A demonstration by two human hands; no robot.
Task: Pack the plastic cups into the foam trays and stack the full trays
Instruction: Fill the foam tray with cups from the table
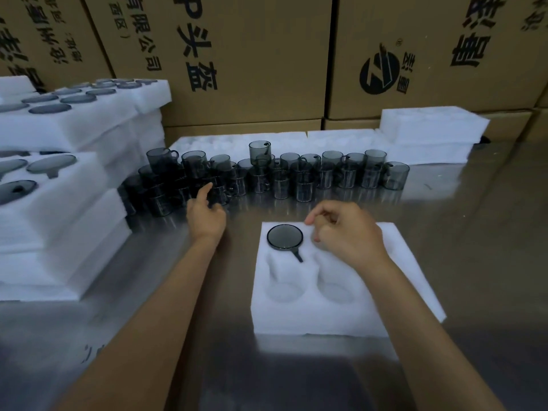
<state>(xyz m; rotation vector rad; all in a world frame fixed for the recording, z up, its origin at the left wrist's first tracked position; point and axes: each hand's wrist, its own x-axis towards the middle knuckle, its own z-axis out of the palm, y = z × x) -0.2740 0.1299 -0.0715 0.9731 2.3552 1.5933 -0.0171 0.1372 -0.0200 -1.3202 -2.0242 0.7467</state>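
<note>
A white foam tray (pixel 341 315) lies on the steel table in front of me. One smoky grey cup (pixel 285 236) sits upside down in its far left pocket, handle pointing toward me. Two near pockets show bare foam. My right hand (pixel 344 234) hovers over the far right pocket, fingers loosely curled, holding nothing that I can see. My left hand (pixel 206 213) reaches toward the row of loose grey cups (pixel 278 176), index finger touching one at the row's left part, fingers apart.
Stacks of filled foam trays (pixel 59 185) rise at the left. More foam pieces (pixel 430 129) lie behind the cups at the back right. Cardboard boxes (pixel 237 60) form a wall behind. The table (pixel 474 232) stretches bare to the right.
</note>
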